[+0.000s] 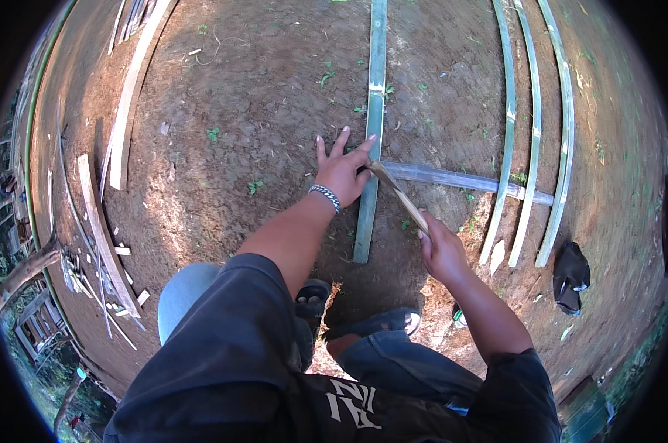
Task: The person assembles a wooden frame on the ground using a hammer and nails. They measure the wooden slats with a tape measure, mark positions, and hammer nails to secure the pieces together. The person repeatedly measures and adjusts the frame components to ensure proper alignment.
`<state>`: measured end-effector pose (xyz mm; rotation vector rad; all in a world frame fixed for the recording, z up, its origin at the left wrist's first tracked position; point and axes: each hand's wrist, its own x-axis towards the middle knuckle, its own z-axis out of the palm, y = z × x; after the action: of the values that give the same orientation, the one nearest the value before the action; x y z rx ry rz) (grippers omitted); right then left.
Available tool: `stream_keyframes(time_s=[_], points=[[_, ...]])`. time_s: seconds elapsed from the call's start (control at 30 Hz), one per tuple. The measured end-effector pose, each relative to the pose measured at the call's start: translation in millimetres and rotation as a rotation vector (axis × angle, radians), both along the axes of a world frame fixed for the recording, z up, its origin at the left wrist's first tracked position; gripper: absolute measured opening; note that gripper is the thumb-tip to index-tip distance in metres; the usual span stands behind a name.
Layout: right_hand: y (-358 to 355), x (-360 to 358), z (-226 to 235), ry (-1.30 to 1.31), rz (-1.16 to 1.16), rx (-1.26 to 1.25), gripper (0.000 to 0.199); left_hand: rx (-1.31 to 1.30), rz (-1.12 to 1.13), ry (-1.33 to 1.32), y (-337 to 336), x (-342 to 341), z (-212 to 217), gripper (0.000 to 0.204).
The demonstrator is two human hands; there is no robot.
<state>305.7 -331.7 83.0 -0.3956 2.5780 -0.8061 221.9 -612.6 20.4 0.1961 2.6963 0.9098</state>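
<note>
A long green bamboo slat (376,111) lies lengthwise on the ground in front of me. Over its lower part rests my left hand (343,173), fingers spread and stretched out, with fingertips on or just above the slat. My right hand (443,249) is closed around the wooden handle of a hammer (402,196). The hammer's far end reaches the slat beside my left thumb, and its head is small and partly hidden there. From that spot a pale crosspiece (452,177) runs right, toward three more bamboo slats (535,133), and meets them near their lower ends.
Pale wooden planks (136,96) and a shorter board (105,229) lie on the left among scattered offcuts (123,251). A black bundle (570,277) sits at the right. My sandaled feet (374,325) are close to the slat's near end. Bare soil with small weeds (213,135) surrounds everything.
</note>
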Motion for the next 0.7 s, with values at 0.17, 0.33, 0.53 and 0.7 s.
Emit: stream_keyframes(time_s=[0.17,0.33,0.53,0.7], points=[[3,-5,-4,0.012,0.028,0.009,0.049,-0.015,-0.021,-0.012,-1,-2,4,0.01],[3,-2,-3,0.001,-0.003,0.013,0.05,-0.013,-0.02,-0.001,-1,-2,5,0.012],[4,2,-5,0.115,-0.002,-0.064,0.052,-0.004,0.006,-0.022,2,-3,6,0.012],[5,0,-10,0.116,0.004,0.021,0.05,-0.029,-0.009,-0.028,1,-2,4,0.009]])
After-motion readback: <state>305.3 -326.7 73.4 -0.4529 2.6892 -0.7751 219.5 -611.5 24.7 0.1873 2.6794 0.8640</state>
